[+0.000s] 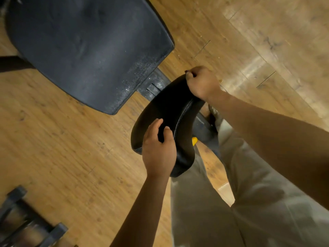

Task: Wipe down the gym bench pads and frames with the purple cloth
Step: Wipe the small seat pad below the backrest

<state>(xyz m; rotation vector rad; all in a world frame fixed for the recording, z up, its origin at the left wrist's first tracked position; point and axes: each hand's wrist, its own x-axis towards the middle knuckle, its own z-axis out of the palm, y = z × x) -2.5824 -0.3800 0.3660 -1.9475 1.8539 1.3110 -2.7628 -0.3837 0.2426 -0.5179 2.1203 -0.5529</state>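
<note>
Small black seat pad (170, 118) of the bench, centre frame. Left hand (158, 150) at 6 o'clock, fingers (156, 124) curled over its near edge. Right hand (203, 82) at 1 o'clock, fingers clenched at the far rim, a purple scrap barely showing. Large pad (85, 47) at 10 o'clock.

I am looking down into a gym: a wide black padded vinyl bench pad (85, 49) is standing on wood-plank laminate flooring (249, 32), and dark hexagonal dumbbells (26, 223) are lying at lower left.
</note>
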